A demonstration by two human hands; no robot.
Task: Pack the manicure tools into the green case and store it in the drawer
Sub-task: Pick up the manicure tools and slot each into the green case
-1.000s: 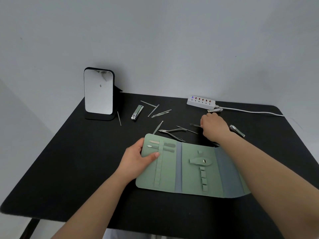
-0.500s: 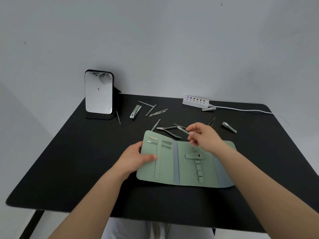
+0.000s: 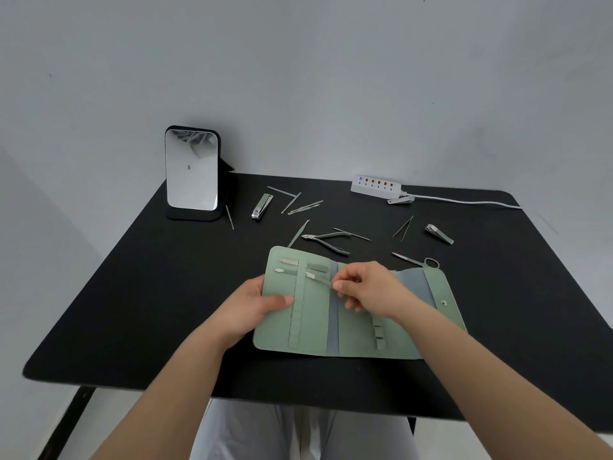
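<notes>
Green case (image 3: 315, 323): lies unfolded and flat near the worktop's (image 3: 132, 293) front edge; two metal tools sit under its left-panel strap.
Left hand (image 3: 255, 307): grips the case's left edge, thumb on top.
Right hand (image 3: 368, 287): fingertips pinch a slim metal tool (image 3: 318, 278) over the left panel.
Loose tools: nippers (image 3: 326, 240), scissors (image 3: 416, 260), clippers (image 3: 439, 234) lie behind the case.
Open room: bare worktop at the left and right edges.
</notes>
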